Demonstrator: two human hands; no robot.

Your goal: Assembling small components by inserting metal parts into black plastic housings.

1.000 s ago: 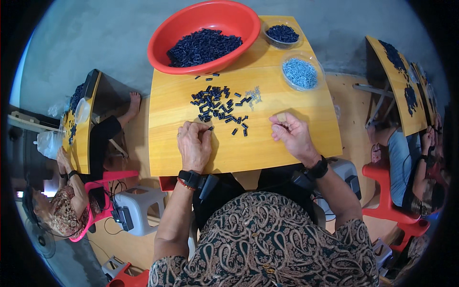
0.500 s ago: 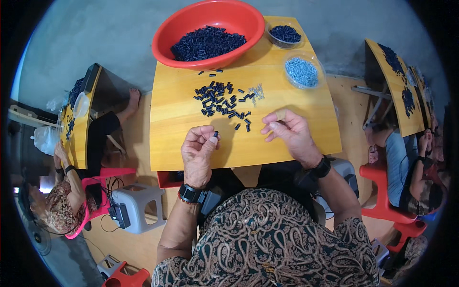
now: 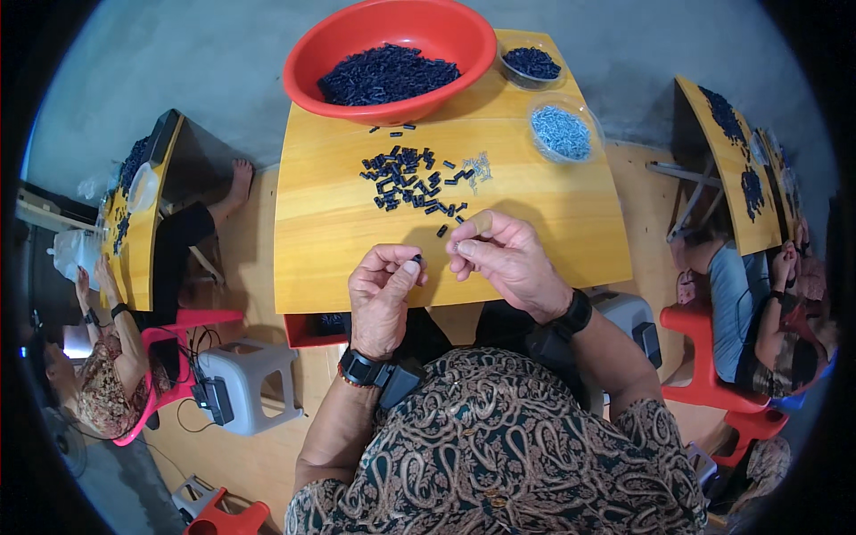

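Yellow wooden table [image 3: 312,205] below, the left hand [image 3: 382,292] pinches a short black tube [image 3: 417,259] at its fingertips; the right hand's [image 3: 506,259] hold, I can't tell.

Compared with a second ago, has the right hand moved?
Yes: judged against the yellow table, the right hand moved left, toward the left hand.

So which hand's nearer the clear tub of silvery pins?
Right. The right hand is short of the tub, slightly left; the left hand is farther left and lower in view.
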